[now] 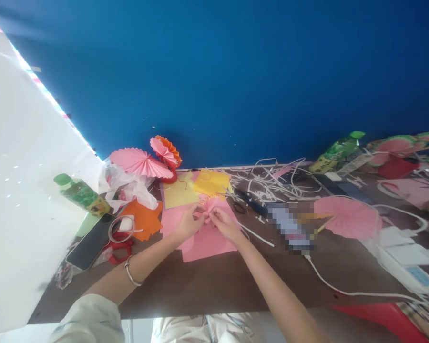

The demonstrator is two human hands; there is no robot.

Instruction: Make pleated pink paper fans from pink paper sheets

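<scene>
Closest of all is a pale sleeve (89, 321), and two bare forearms (271, 286) reach over the table (157, 297) to the pink sheet (193, 250). Over the upper middle of the pink sheet, the left hand (191, 221) and the right hand (224, 225) both pinch a small pleated pink paper (211, 203), fingertips nearly meeting on it. That piece sits squarely between them, neither hand clearly nearer. Its ridged edge points away from the wrists, toward the yellow paper (214, 182) beyond the pink sheet; fingers cover too much to tell its long axis. Orange sheets (143, 221) lie just left of the pink sheet, scissors (255, 204) beside its far right corner
</scene>
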